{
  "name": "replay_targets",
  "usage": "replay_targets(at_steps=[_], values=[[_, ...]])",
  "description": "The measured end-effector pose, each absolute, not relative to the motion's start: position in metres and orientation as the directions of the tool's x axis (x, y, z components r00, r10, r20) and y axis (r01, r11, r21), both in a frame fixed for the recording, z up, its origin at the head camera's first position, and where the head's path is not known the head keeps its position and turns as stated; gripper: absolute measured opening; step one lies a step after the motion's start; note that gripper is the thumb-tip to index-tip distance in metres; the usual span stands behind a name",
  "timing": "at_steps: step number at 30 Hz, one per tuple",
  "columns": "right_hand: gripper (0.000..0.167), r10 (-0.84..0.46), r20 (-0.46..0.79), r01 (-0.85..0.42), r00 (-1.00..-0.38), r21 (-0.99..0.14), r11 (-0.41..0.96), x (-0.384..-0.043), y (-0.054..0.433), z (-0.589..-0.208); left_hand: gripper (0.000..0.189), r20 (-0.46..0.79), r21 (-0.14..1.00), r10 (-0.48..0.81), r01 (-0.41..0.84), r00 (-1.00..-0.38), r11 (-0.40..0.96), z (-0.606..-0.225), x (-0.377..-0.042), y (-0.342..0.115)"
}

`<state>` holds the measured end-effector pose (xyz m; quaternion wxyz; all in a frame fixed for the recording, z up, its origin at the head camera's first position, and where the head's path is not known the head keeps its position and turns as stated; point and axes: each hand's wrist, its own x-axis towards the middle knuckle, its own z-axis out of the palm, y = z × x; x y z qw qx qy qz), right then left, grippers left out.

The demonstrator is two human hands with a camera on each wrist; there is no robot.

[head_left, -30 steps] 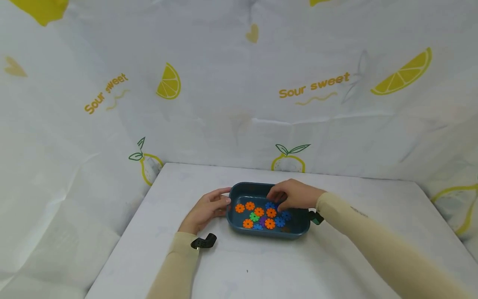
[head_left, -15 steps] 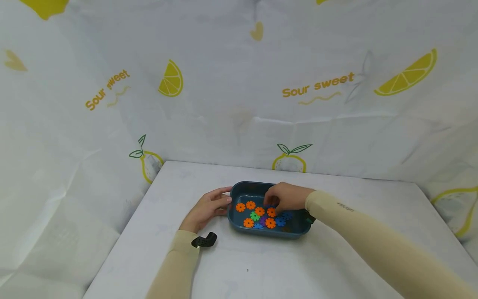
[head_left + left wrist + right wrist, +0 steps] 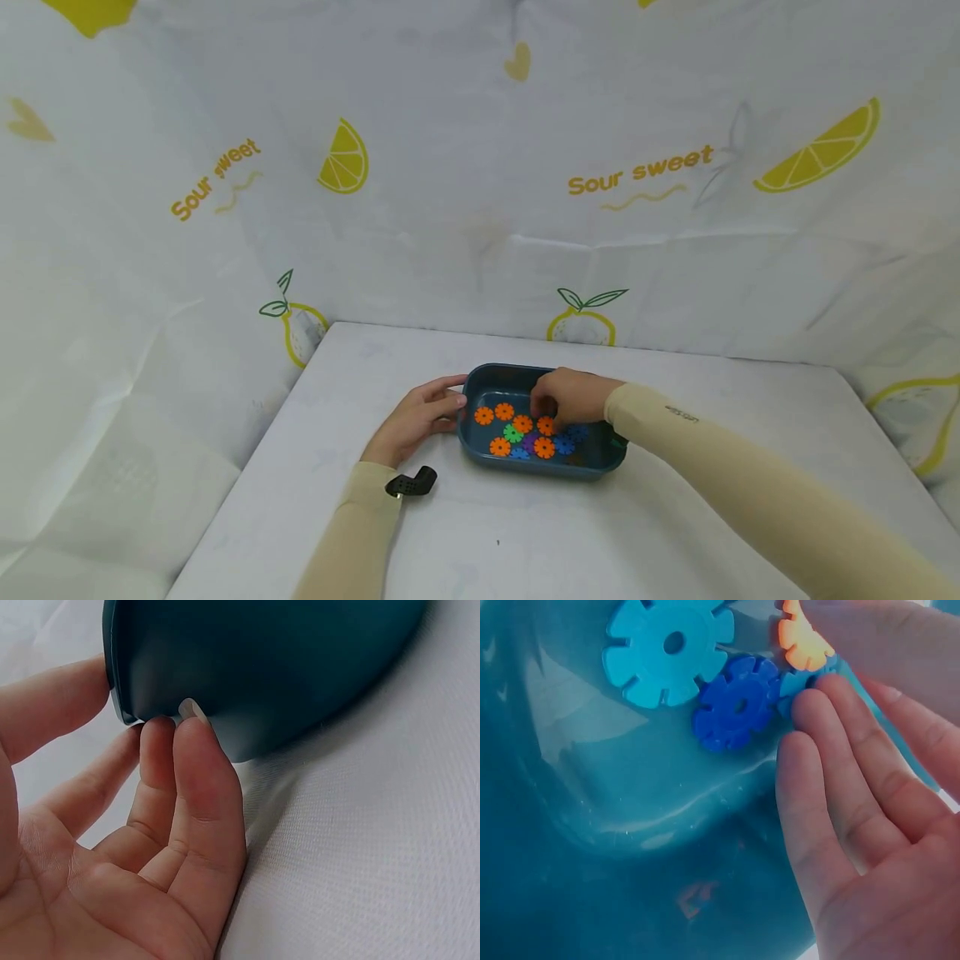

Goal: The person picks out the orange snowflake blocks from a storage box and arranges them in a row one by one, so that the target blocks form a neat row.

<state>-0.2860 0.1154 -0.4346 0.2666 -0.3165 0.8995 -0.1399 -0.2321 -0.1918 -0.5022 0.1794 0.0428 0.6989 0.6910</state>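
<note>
A dark teal tray (image 3: 525, 469) on the table holds several notched plastic snowflake discs in orange, blue, green and purple. At its left end is my left hand (image 3: 412, 419); in the left wrist view, thumb and fingertips touch the outside of the tray wall (image 3: 262, 660). My right hand (image 3: 573, 396) reaches down inside. Its thumb overlaps an orange snowflake disc (image 3: 802, 639) in the right wrist view, and the other fingertips lie beside a dark blue disc (image 3: 739, 705). The index fingertip is hidden there, and I cannot tell whether it pinches a disc.
A larger-looking light blue disc (image 3: 671, 646) lies near the dark blue one. Below the tray spreads a white table surface (image 3: 510, 533), with a lemon-printed white cloth (image 3: 450, 183) hanging behind. Each wrist wears a black camera, the left wrist camera (image 3: 412, 482) being plainly seen.
The right hand has moved slightly left and lower within the tray, its thumb coming to the orange disc. The left hand stays at the tray's end. The head view has shifted a little.
</note>
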Motion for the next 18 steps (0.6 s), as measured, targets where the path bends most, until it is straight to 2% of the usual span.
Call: replay_targets(at_steps=[18], values=[[0.021, -0.661, -0.376, -0.551, -0.649, -0.366, 0.750, -0.2881, 0.1077, -0.4411, 0.055, -0.181, 0.983, 0.302, -0.179, -0.936, 0.035, -0.5030, -0.2329, -0.1918]])
